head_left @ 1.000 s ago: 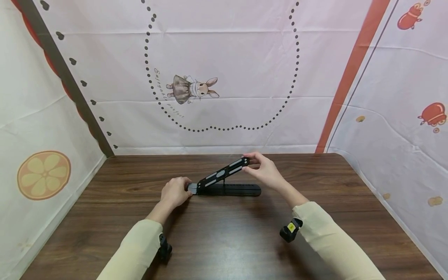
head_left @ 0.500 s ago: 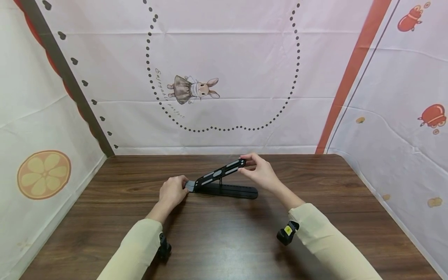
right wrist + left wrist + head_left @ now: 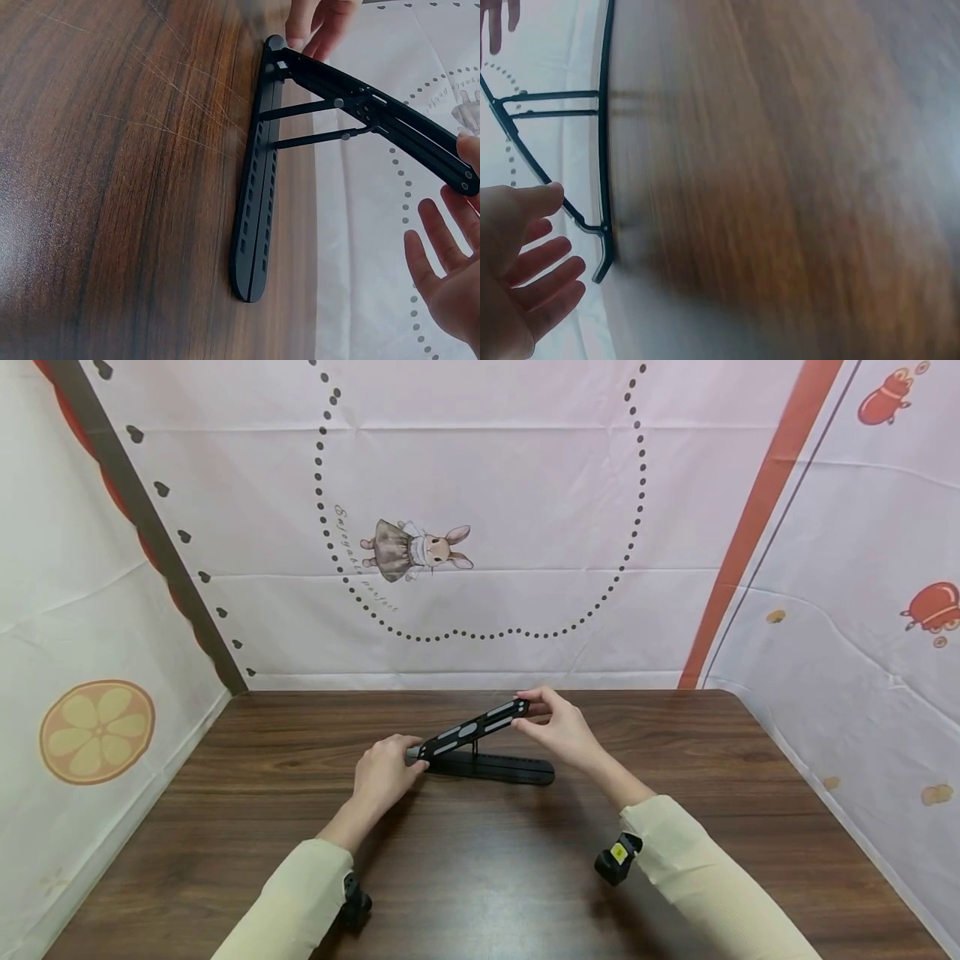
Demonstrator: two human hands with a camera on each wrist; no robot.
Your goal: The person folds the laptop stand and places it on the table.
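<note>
A black folding laptop stand (image 3: 491, 768) sits on the wooden table, its long base flat and its upper arm tilted up to the right. Two thin struts (image 3: 307, 110) join the arm to the base. My right hand (image 3: 564, 737) pinches the raised end of the arm between thumb and fingers. At the hinge end, my left hand (image 3: 384, 772) holds the stand, thumb on the near side and index finger on the far side. In the left wrist view its thumb lies over the arm (image 3: 526, 157). The grey end plate is mostly hidden by the left hand.
The brown table (image 3: 465, 877) reaches to a white printed cloth (image 3: 525, 527) hung behind it and along both sides. A small black camera is strapped at each wrist, one at the left (image 3: 355, 902) and one at the right (image 3: 618, 857).
My left hand has shifted right, from the grey end plate onto the hinge area. Earlier the stand slid slightly left and its base turned a little. The right hand keeps its pinch.
</note>
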